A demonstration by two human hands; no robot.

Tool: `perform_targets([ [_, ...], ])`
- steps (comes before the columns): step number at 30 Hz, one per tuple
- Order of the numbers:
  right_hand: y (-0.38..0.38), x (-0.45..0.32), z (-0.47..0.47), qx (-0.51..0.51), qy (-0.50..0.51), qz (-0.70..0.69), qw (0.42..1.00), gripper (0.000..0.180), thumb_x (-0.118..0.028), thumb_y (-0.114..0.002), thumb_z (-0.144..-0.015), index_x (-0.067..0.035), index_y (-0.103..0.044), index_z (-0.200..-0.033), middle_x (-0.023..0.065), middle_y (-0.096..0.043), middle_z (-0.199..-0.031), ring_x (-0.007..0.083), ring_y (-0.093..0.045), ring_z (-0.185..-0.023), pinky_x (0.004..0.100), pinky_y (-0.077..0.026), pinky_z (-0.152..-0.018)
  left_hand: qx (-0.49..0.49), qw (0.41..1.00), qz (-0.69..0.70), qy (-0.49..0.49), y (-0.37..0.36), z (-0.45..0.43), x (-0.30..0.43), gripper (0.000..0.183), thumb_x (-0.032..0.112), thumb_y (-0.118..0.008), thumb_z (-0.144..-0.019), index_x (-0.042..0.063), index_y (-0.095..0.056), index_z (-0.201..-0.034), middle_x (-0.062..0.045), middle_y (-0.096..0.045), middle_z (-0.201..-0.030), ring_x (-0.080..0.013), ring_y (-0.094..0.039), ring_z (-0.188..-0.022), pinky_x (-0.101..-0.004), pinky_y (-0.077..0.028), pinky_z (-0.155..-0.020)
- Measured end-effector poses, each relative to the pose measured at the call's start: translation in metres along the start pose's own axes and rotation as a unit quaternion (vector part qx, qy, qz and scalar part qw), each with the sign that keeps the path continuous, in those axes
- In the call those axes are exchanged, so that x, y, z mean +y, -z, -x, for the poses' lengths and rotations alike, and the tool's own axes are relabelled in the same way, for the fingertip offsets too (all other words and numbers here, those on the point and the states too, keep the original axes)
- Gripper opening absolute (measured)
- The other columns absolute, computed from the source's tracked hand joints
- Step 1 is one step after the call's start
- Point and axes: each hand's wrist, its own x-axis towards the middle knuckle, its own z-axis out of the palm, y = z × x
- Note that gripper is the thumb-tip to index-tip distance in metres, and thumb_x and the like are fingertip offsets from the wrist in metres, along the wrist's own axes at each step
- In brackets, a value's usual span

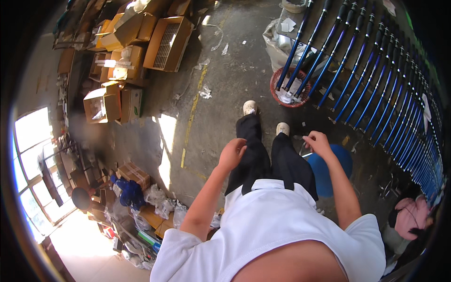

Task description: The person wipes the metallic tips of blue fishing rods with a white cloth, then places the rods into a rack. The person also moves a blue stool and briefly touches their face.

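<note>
My left hand [232,154] hangs in front of my left thigh, its fingers loosely bent and the thumb apart. Nothing shows in it. Out to the right, my right hand [317,142] is held above and in front of a blue round stool seat [329,171]. Its fingers curl in towards the thumb, and whether they pinch anything small is unclear. Beyond that hand, a long row of blue fishing rods [347,83] with black grips lies side by side along the right, out of its reach.
A red plastic basket [273,88] with white scraps stands under the nearest rod ends, beside a clear plastic bag [273,49]. Open cardboard boxes [169,44] are piled at upper left. Plastic-wrapped goods [164,208] lie at lower left. Yellow tape [195,109] marks the littered concrete floor.
</note>
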Motion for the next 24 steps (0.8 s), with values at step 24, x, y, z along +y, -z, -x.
perform_targets([
  [24, -0.028, -0.197, -0.060, 0.291, -0.006, 0.313, 0.904, 0.021, -0.016, -0.056, -0.079, -0.011, -0.065, -0.097, 0.0127, -0.062, -0.093, 0.0345, -0.062, -0.089, 0.0444, -0.049, -0.075, -0.173, 0.897, -0.263, -0.310, 0.029, -0.216, 0.162, 0.031, 0.017, -0.057, -0.080, 0.017, -0.062, -0.110, -0.011, -0.059, -0.097, -0.0307, -0.061, -0.090, -0.0410, -0.050, -0.076],
])
